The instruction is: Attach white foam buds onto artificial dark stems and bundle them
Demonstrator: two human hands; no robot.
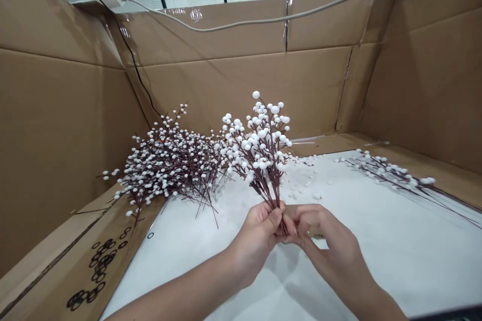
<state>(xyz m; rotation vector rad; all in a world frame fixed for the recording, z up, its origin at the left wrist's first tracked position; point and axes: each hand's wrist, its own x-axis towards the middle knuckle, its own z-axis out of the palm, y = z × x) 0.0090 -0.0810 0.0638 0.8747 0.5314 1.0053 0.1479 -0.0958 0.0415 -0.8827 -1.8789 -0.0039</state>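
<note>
Upright in front of me stands a bunch of artificial berry stems (261, 143), brown with white berries. My left hand (263, 225) is closed around the lower stems, its thumb pressed on them. My right hand (324, 241) meets it at the stem ends, thumb and fingertips pinched together beside the left fingers. What the right fingertips hold, if anything, is too small and covered to make out. The stem bottoms show just below the left thumb.
A large heap of berry stems (169, 160) lies at the left back. A few stems (391, 173) lie on the right of the white board (422, 241). Black rings (101, 261) are scattered on cardboard at left. Cardboard walls (233, 75) enclose the place; a white cable (233, 25) runs above.
</note>
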